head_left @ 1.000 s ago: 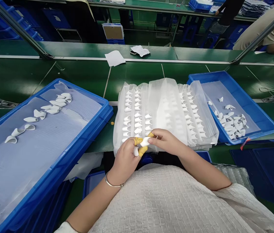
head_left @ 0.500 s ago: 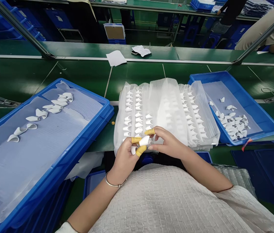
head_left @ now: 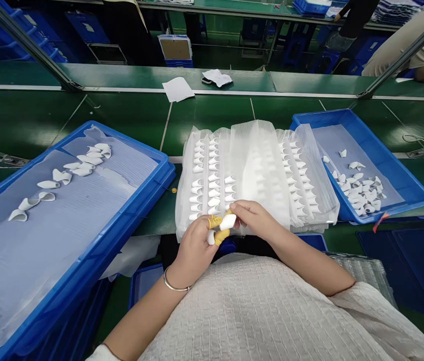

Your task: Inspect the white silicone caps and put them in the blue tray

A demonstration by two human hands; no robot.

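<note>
At the near edge of the green worktop, the left hand and the right hand are meeting over a small white piece; both hands are pinching it between capped fingertips, the left hand also keeping a second white piece against its fingers. The pinched piece is sitting just above the near edge of the clear plastic tray, which is lying at the middle of the worktop with rows of the same white pieces seated in its pockets. The large blue bin at the left edge is carrying a loose line of white pieces on a pale liner. The smaller blue bin at the right edge is holding a heap of white pieces on its liner.
</note>
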